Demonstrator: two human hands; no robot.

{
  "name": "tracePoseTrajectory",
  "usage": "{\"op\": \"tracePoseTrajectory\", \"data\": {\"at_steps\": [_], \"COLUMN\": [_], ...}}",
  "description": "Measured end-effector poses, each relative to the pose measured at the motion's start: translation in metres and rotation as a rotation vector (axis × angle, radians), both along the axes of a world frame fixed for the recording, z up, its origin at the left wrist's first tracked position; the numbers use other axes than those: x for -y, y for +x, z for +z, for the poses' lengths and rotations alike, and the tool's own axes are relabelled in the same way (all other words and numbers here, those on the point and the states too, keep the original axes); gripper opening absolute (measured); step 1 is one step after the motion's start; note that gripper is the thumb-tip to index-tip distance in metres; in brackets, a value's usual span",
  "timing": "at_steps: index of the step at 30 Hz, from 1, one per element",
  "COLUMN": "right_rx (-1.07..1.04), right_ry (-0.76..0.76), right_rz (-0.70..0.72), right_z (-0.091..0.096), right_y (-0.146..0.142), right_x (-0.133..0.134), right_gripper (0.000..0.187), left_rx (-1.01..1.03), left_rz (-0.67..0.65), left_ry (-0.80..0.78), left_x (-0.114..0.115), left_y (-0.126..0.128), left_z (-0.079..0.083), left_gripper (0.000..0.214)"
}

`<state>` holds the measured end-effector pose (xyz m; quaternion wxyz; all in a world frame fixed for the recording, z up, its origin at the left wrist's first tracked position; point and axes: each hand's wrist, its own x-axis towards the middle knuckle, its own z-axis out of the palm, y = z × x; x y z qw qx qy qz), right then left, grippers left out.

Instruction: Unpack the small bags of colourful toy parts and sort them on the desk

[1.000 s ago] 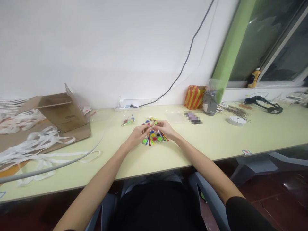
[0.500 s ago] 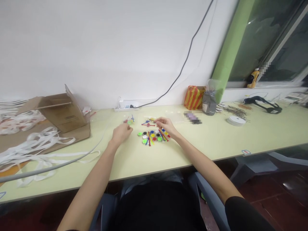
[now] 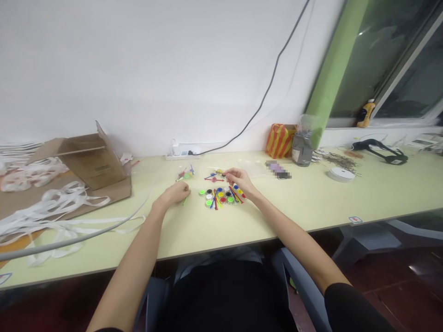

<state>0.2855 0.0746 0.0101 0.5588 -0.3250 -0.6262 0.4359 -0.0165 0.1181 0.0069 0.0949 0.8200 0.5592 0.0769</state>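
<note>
Presently, we find the pile of coloured discs and sticks (image 3: 221, 196) on the bench (image 3: 311, 203) between the hands, nearer the right hand (image 3: 239, 180), which pinches a small piece (image 3: 223, 174); the pile's sticks run mostly front to back; the left hand (image 3: 176, 193) rests curled, contents not discernible.

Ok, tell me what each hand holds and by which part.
Left hand covers a thin green stick, one end poking out. Right hand pinches a small piece in its fingertips; which part cannot be told.

Pale green table (image 3: 311, 203): coloured discs (image 3: 221, 196), cardboard box (image 3: 88, 159), tape roll (image 3: 341, 174).
</note>
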Motion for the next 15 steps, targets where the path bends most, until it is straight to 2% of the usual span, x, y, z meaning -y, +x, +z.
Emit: {"op": "tracePoseTrajectory", "data": {"at_steps": [5, 11, 15], "right_rx": [0.001, -0.018, -0.029], "right_ry": [-0.008, -0.012, -0.006], "right_rz": [-0.001, -0.008, -0.004], "right_z": [0.000, 0.003, 0.002], "right_y": [0.000, -0.001, 0.000], "right_x": [0.000, 0.003, 0.001], "right_gripper": [0.031, 0.032, 0.032], "left_rx": [0.097, 0.001, 0.013], "left_rz": [-0.126, -0.036, -0.079], "left_ry": [-0.017, -0.057, -0.073], "left_x": [0.001, 0.002, 0.005], "left_y": [0.006, 0.001, 0.002], "left_z": [0.003, 0.007, 0.011], "left_gripper": [0.030, 0.035, 0.032]}}
